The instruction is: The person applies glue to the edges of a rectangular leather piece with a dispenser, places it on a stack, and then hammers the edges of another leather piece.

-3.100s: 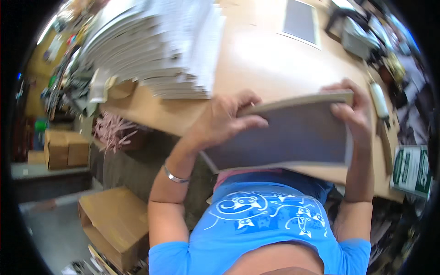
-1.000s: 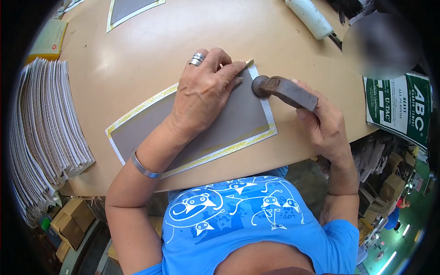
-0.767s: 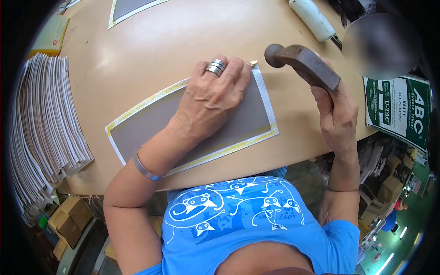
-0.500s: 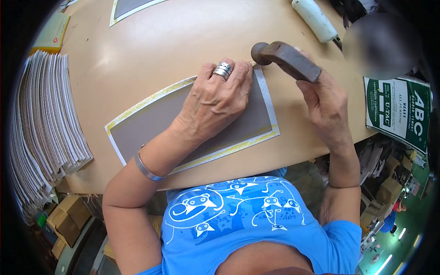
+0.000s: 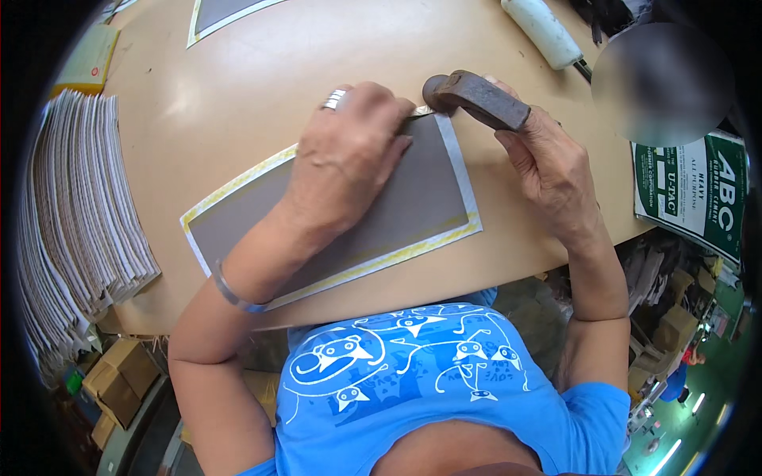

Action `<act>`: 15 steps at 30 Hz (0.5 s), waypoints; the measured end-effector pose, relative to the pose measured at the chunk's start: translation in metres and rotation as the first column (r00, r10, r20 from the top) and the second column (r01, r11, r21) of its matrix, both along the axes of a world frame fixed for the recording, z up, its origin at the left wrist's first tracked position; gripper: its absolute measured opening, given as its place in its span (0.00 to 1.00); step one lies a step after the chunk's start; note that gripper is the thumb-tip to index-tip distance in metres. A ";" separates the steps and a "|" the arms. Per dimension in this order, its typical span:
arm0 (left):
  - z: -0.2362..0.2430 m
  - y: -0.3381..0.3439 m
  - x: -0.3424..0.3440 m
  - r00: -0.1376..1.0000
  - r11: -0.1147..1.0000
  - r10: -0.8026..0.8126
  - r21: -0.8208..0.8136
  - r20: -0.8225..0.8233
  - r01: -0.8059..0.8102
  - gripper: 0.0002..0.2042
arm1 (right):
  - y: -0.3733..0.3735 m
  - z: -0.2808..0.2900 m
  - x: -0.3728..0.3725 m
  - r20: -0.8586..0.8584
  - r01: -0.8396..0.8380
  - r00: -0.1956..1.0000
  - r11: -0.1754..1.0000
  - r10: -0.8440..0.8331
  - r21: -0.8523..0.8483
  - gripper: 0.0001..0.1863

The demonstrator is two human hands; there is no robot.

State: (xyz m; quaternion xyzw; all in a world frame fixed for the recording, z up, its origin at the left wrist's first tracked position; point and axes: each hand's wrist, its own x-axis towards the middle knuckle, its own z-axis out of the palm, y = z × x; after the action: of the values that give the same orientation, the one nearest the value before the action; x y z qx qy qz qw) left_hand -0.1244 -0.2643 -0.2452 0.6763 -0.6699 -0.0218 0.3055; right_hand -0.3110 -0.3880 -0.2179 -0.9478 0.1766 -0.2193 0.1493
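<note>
At far right of the white-edged grey panel point(image 5: 425, 186), apparently bracing it with half-curled left hand point(image 5: 337, 159), unclear if pinching, and clenching hammer point(image 5: 480, 100) in right hand point(image 5: 556, 170).

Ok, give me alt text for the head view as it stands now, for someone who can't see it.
Right hand gripping a hammer, its head at the far right corner of a grey panel with a white-and-yellow border; the left hand, motion-blurred, is over the panel. The panel lies on a tan table, with stacked sheets at left.
</note>
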 end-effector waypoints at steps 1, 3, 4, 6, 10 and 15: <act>0.001 0.001 0.003 0.994 0.999 0.011 0.031 -0.113 -0.008 0.13 | 0.000 0.000 0.000 0.003 0.007 1.000 1.000 -0.007 0.015 0.20; 0.000 0.007 0.009 0.995 0.999 -0.004 0.045 -0.104 0.009 0.14 | 0.000 0.001 0.001 0.011 0.016 1.000 0.999 -0.017 0.044 0.18; -0.001 0.008 0.010 0.995 0.999 -0.012 0.052 -0.099 0.018 0.14 | 0.000 0.001 0.002 0.028 0.017 0.999 0.998 -0.018 0.063 0.17; -0.002 0.010 0.009 0.998 0.999 -0.034 0.019 0.059 0.033 0.14 | 0.000 0.004 0.005 0.060 0.013 0.998 0.995 -0.019 0.100 0.16; -0.004 0.016 0.006 0.915 0.999 -0.033 0.001 0.401 0.035 0.13 | 0.005 0.008 0.008 0.097 -0.001 0.995 0.995 -0.008 0.102 0.15; 0.001 0.019 0.003 0.880 0.998 -0.055 0.033 0.472 0.045 0.19 | 0.002 0.008 0.011 0.132 -0.021 0.991 0.997 0.011 0.074 0.17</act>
State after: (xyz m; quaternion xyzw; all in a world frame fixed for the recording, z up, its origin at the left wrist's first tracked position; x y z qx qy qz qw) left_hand -0.1219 -0.2456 -0.2439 0.6470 -0.7411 0.1286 0.1252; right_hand -0.3000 -0.3864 -0.2095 -0.9264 0.1668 -0.2734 0.1981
